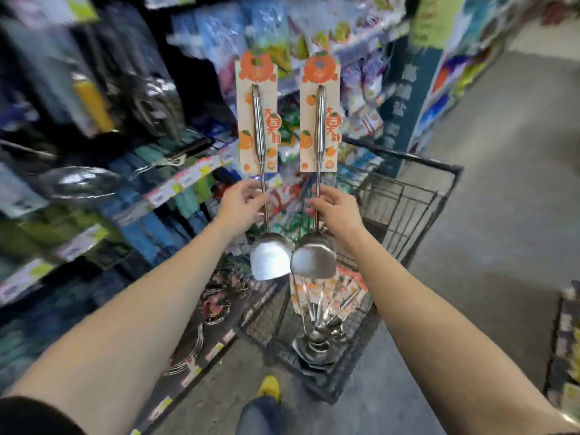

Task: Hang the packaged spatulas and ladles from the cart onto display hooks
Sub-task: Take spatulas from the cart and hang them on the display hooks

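I hold two steel spatulas upright, side by side, blades down, each with an orange-printed card sleeve on its handle. My left hand [243, 204] grips the thin shaft of the left spatula [270, 257]. My right hand [332, 207] grips the shaft of the right spatula [314, 257]. Their blades almost touch. Below them, the black wire cart [417, 199] holds several more packaged utensils [320, 312], bowls toward me. No display hook can be made out; the shelving is blurred.
Blurred store shelves [175, 189] with price tags and hanging steel cookware fill the left. An aisle with a grey floor [489, 183] runs to the right of the cart. My yellow shoe [270, 387] stands just before the cart. More goods sit at the right edge.
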### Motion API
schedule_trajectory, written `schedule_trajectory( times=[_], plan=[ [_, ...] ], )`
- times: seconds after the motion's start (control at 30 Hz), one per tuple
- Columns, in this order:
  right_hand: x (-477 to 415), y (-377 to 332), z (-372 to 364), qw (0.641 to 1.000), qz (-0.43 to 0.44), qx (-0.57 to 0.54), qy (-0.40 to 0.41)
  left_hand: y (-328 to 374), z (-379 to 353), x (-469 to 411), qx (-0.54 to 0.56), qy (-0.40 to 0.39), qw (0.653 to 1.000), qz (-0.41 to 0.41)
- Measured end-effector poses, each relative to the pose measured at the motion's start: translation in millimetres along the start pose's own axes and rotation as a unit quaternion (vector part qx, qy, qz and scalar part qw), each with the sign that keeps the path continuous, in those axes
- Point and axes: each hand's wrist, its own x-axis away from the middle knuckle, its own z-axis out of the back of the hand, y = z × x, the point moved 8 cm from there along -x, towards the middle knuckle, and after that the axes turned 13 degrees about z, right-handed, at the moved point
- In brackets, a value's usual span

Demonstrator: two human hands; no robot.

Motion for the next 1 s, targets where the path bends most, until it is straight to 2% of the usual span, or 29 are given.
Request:
schedule_trajectory(
  times=[0.1, 0.33, 0.47, 0.77, 0.87, 1.0],
  plan=[
    [13, -37, -40, 0.997, 0.044, 0.009, -0.056, 8, 57, 42, 0.024, 0.052, 0.998, -0.015],
    [47, -122, -159, 0.977, 0.120, 0.019, -0.177, -4, 198, 139, 0.062, 0.166, 0.984, 0.007],
    [83, -170, -241, 0.958, 0.155, -0.018, -0.239, -26, 282, 208, 0.075, 0.244, 0.967, 0.018],
    [224, -257, -430, 0.909, 0.212, -0.065, -0.352, -88, 463, 397, 0.061, 0.395, 0.916, 0.035],
    [283, -288, -486, 0.898, 0.247, -0.069, -0.358, -110, 517, 465, 0.062, 0.425, 0.902, 0.035],
    [361, -320, -557, 0.887, 0.250, -0.087, -0.378, -133, 586, 550, 0.042, 0.458, 0.887, 0.039]
  ],
)
